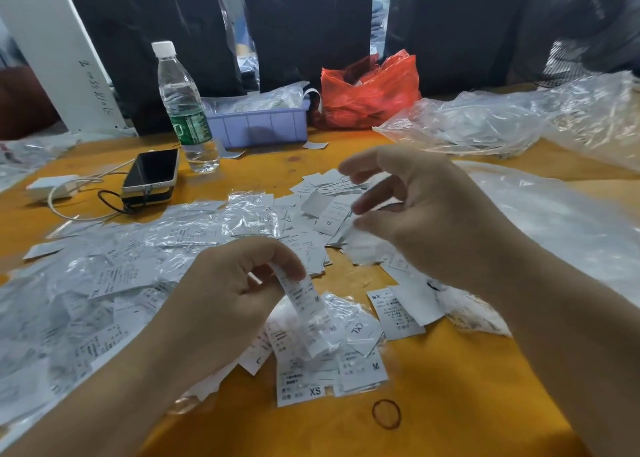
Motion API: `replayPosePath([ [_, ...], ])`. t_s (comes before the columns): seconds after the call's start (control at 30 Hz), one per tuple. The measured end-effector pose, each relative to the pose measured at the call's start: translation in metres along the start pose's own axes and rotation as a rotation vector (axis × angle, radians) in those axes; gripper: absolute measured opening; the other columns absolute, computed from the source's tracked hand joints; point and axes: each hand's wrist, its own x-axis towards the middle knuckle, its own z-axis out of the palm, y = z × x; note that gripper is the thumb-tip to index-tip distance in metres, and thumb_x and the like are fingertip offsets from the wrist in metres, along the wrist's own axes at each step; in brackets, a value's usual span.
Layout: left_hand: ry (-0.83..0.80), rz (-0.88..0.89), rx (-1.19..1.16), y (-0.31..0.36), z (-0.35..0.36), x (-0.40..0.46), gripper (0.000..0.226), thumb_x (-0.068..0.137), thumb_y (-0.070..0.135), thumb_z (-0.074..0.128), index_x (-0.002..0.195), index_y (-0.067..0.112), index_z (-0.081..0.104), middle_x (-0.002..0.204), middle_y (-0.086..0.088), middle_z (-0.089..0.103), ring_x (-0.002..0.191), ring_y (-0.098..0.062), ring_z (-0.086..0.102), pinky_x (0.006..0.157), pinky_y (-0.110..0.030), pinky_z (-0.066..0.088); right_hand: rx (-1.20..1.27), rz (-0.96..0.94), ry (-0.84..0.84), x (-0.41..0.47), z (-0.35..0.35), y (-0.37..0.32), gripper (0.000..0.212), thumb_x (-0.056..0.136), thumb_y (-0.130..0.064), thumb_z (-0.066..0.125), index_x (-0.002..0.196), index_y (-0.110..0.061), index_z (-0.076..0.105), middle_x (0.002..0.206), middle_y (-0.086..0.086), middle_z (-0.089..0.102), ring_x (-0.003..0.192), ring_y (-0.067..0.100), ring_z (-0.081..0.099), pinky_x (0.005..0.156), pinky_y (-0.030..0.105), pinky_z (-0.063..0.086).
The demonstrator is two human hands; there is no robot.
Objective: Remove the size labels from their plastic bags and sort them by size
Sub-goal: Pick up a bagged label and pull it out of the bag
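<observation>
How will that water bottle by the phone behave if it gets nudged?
The water bottle stands tall and narrow, so it will probably tip rather than slide. It looks only partly full, so likely light. Once on its side its round body would probably roll toward the phone.

Two bare arms in shot, nothing worn on them

Both forearms come in from the bottom edge with no sleeves, uncovered right down to the wrists; the left hand carries no ring, no watch, no glove, and the right hand is just as plain, no strap or band at the wrist; nails look short and unpainted where they show, though the right fingertips are smeared by motion blur and hard to read
</observation>
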Motion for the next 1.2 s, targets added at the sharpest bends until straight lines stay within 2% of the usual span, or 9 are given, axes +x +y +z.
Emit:
replayPosePath([
  [0.1,0.035,0.020,-0.010,0.002,0.000,0.001,0.034,0.086,0.012,0.059,0.084,0.044,0.069,0.086,0.023,0.067,0.066,-0.008,0.062,0.049,-0.018,0.046,0.334,0.079,-0.070,-0.001,0.011,-0.002,0.044,0.078,0.010,0.072,0.101,-0.027,0.067,0.104,-0.003,0.065,0.087,0.011,0.070,0.076,0.039,0.061],
  [0.27,0.039,0.020,-0.112,0.005,-0.002,0.001,0.026,0.079,0.039,0.051,0.096,0.050,0.067,0.089,0.021,0.068,0.074,-0.012,0.064,0.057,-0.037,0.056,0.492,0.176,-0.067,0.001,0.018,0.002,0.042,0.072,0.010,0.076,0.097,-0.023,0.069,0.103,0.000,0.068,0.089,0.018,0.072,0.087,0.049,0.057],
  [0.4,-0.008,0.055,-0.185,0.010,-0.003,0.000,0.033,0.077,0.063,0.047,0.096,0.046,0.068,0.090,0.021,0.069,0.087,-0.004,0.063,0.064,-0.026,0.050,0.587,0.234,-0.084,0.001,0.024,0.001,0.043,0.074,0.016,0.071,0.096,-0.021,0.070,0.106,0.004,0.067,0.091,0.019,0.072,0.090,0.050,0.055],
  [0.63,0.153,0.053,-0.102,0.015,0.000,-0.002,0.012,0.086,0.046,0.068,0.083,0.034,0.071,0.076,0.021,0.067,0.069,0.001,0.062,0.053,-0.011,0.045,0.747,0.325,-0.136,0.003,0.038,-0.008,0.037,0.075,0.018,0.066,0.092,-0.015,0.070,0.104,0.010,0.066,0.093,0.023,0.072,0.075,0.029,0.059],
  [0.83,0.218,0.005,-0.118,0.015,-0.009,-0.001,0.005,0.081,0.037,0.071,0.078,0.033,0.071,0.077,0.023,0.068,0.072,0.003,0.063,0.053,-0.010,0.046,0.753,0.379,-0.148,0.011,0.043,-0.023,0.030,0.081,0.019,0.059,0.100,-0.004,0.065,0.108,0.019,0.063,0.101,0.030,0.069,0.080,0.030,0.060],
  [0.93,0.219,-0.014,-0.108,0.013,-0.012,0.000,0.004,0.081,0.034,0.072,0.078,0.031,0.073,0.074,0.021,0.069,0.072,0.002,0.063,0.055,-0.010,0.047,0.817,0.384,-0.186,0.016,0.045,-0.024,0.021,0.083,0.006,0.061,0.104,0.003,0.062,0.104,0.022,0.060,0.095,0.031,0.068,0.079,0.031,0.060],
  [1.0,0.226,-0.031,-0.111,0.011,-0.015,0.000,0.006,0.081,0.033,0.073,0.077,0.029,0.074,0.073,0.020,0.069,0.073,0.004,0.063,0.052,-0.009,0.045,0.871,0.380,-0.232,0.020,0.043,-0.022,0.031,0.079,-0.010,0.067,0.105,0.005,0.061,0.101,0.019,0.059,0.094,0.029,0.064,0.082,0.034,0.060],
  [1.1,0.236,-0.036,-0.139,0.009,-0.020,0.001,0.009,0.083,0.030,0.073,0.075,0.027,0.075,0.072,0.017,0.069,0.074,0.001,0.063,0.049,-0.011,0.045,0.735,0.332,-0.344,0.023,0.040,-0.016,0.038,0.075,-0.028,0.074,0.101,-0.001,0.066,0.098,0.013,0.066,0.096,0.026,0.066,0.090,0.040,0.057],
  [1.2,0.228,-0.010,-0.142,0.009,-0.021,0.001,0.012,0.080,0.035,0.073,0.072,0.025,0.073,0.067,0.009,0.069,0.066,-0.008,0.064,0.051,-0.018,0.050,0.438,0.261,-0.443,0.017,0.043,-0.010,0.029,0.076,-0.029,0.073,0.096,-0.009,0.073,0.092,0.007,0.074,0.088,0.019,0.070,0.079,0.035,0.057],
])
